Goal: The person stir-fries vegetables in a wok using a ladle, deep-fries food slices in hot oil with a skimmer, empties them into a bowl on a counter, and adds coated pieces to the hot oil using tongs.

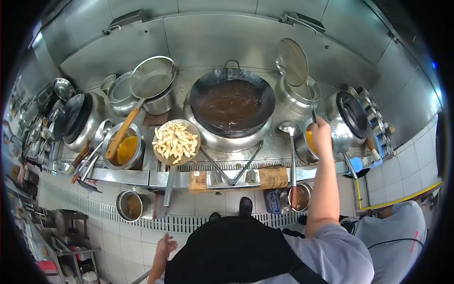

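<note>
My right hand [322, 137] is closed on the dark handle of a mesh strainer [292, 62], whose round head is raised above a steel pot [285, 96] at the back right. My left hand [166, 245] hangs low beside the black apron, its fingers apart and nothing in it. A large black wok [197, 97] with dark brown liquid sits on the middle burner. Left of it, a perforated ladle [190, 161] holds a heap of pale yellow pieces, its handle jutting over the counter's front edge.
A wooden-handled strainer [152, 78] rests across pots at the back left. Orange liquid fills a pot [136, 160] beneath its handle. A ladle [293, 163] lies right of the wok. Another person [395, 236] is at the lower right.
</note>
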`<action>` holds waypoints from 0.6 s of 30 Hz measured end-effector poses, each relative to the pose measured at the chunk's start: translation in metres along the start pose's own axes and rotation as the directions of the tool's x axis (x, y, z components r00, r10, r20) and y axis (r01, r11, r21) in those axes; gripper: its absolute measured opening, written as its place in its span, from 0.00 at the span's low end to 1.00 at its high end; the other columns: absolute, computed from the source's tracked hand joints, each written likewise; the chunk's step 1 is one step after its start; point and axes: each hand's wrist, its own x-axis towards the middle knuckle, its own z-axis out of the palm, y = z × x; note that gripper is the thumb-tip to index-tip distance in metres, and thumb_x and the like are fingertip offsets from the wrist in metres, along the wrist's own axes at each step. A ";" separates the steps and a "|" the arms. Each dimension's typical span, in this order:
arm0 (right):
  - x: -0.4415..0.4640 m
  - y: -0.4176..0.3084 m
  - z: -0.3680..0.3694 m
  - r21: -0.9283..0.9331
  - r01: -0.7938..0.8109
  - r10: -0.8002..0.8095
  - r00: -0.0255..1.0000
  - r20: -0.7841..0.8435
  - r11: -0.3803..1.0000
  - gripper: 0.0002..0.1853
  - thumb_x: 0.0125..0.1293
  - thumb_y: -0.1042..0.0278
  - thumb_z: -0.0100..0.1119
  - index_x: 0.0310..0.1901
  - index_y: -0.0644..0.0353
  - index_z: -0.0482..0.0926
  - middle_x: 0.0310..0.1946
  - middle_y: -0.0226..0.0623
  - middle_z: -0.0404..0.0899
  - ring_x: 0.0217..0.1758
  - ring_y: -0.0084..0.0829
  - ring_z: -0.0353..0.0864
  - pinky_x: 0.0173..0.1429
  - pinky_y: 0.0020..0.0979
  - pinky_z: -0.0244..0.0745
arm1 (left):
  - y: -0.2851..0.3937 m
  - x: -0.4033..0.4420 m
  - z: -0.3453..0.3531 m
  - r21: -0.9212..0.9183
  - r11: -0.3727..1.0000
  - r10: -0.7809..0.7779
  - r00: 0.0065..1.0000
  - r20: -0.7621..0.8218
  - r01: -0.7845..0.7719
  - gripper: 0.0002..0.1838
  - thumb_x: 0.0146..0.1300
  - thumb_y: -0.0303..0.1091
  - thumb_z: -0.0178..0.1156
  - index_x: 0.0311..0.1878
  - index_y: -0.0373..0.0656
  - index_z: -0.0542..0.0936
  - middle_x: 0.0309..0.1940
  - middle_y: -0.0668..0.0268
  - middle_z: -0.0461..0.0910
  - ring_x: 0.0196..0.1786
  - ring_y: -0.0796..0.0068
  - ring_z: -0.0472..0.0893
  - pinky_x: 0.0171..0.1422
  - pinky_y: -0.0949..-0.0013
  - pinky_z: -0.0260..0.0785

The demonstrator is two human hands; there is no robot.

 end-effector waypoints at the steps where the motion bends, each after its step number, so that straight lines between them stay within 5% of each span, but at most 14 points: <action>1: -0.006 -0.025 -0.015 0.082 -0.010 0.002 0.995 0.105 0.997 0.17 0.59 0.71 0.47 0.48 0.69 0.78 0.38 0.62 0.79 0.46 0.55 0.80 0.51 0.40 0.74 | -0.014 0.000 -0.009 0.013 1.000 -0.024 0.999 -0.030 0.025 0.33 0.66 0.60 0.49 0.56 0.35 0.71 0.36 0.53 0.79 0.37 0.62 0.81 0.39 0.63 0.75; 3: 0.007 0.003 0.003 0.033 0.084 -0.086 0.995 0.051 0.996 0.15 0.58 0.73 0.47 0.44 0.70 0.78 0.35 0.59 0.81 0.42 0.53 0.81 0.48 0.40 0.74 | -0.040 -0.002 -0.023 0.077 0.994 -0.066 0.995 -0.080 0.073 0.32 0.66 0.58 0.50 0.55 0.35 0.71 0.36 0.52 0.79 0.36 0.62 0.81 0.38 0.63 0.75; 5: -0.002 -0.025 -0.007 -0.140 0.018 0.027 0.950 0.311 0.990 0.12 0.58 0.74 0.47 0.39 0.70 0.77 0.28 0.51 0.81 0.29 0.46 0.80 0.36 0.39 0.74 | -0.061 -0.007 -0.036 0.154 0.982 -0.088 0.989 -0.121 0.106 0.31 0.65 0.56 0.51 0.54 0.34 0.72 0.35 0.52 0.80 0.34 0.61 0.82 0.36 0.62 0.76; 6: -0.007 -0.038 -0.012 -0.045 -0.123 0.131 0.912 0.389 0.991 0.07 0.59 0.75 0.48 0.32 0.68 0.75 0.20 0.41 0.75 0.16 0.35 0.72 0.21 0.37 0.66 | -0.070 -0.007 -0.041 0.191 0.974 -0.095 0.986 -0.134 0.120 0.30 0.65 0.56 0.51 0.53 0.33 0.72 0.35 0.51 0.80 0.34 0.61 0.82 0.36 0.62 0.76; 7: -0.007 -0.037 -0.013 -0.043 -0.113 0.120 0.910 0.397 0.993 0.07 0.59 0.75 0.48 0.32 0.68 0.75 0.20 0.41 0.75 0.16 0.35 0.72 0.21 0.37 0.66 | -0.075 -0.009 -0.043 0.225 0.967 -0.092 0.986 -0.141 0.122 0.30 0.65 0.55 0.52 0.53 0.33 0.72 0.35 0.51 0.80 0.33 0.61 0.82 0.35 0.62 0.76; 9: -0.002 -0.028 -0.019 0.194 -0.340 0.164 0.784 0.598 0.920 0.06 0.59 0.77 0.48 0.24 0.62 0.68 0.14 0.34 0.65 0.09 0.24 0.59 0.12 0.30 0.51 | -0.085 -0.009 -0.047 0.299 0.948 -0.067 0.987 -0.143 0.108 0.29 0.65 0.53 0.53 0.52 0.32 0.72 0.34 0.51 0.80 0.32 0.60 0.82 0.34 0.62 0.76; 11: -0.001 -0.037 -0.025 0.185 -0.350 0.151 0.741 0.654 0.918 0.08 0.61 0.78 0.47 0.25 0.61 0.66 0.14 0.34 0.65 0.08 0.22 0.58 0.10 0.27 0.49 | -0.088 -0.007 -0.045 0.387 0.920 -0.014 0.991 -0.130 0.064 0.27 0.65 0.51 0.54 0.51 0.32 0.73 0.34 0.50 0.80 0.31 0.60 0.83 0.32 0.62 0.76; 16: -0.010 -0.059 -0.015 0.215 -0.570 0.196 0.573 0.796 0.793 0.03 0.61 0.78 0.47 0.37 0.65 0.67 0.19 0.37 0.69 0.09 0.22 0.59 0.10 0.27 0.50 | -0.094 -0.008 -0.039 0.656 0.732 0.230 0.973 0.021 -0.187 0.25 0.64 0.47 0.56 0.48 0.30 0.74 0.33 0.49 0.81 0.28 0.58 0.84 0.28 0.61 0.77; 18: -0.021 -0.075 -0.004 0.272 -0.640 0.151 0.525 0.837 0.719 0.15 0.63 0.77 0.48 0.51 0.67 0.62 0.21 0.38 0.70 0.10 0.22 0.60 0.10 0.28 0.51 | -0.094 -0.014 -0.036 0.655 0.718 0.281 0.959 0.036 -0.235 0.24 0.64 0.46 0.57 0.47 0.29 0.74 0.32 0.49 0.81 0.27 0.58 0.84 0.27 0.61 0.77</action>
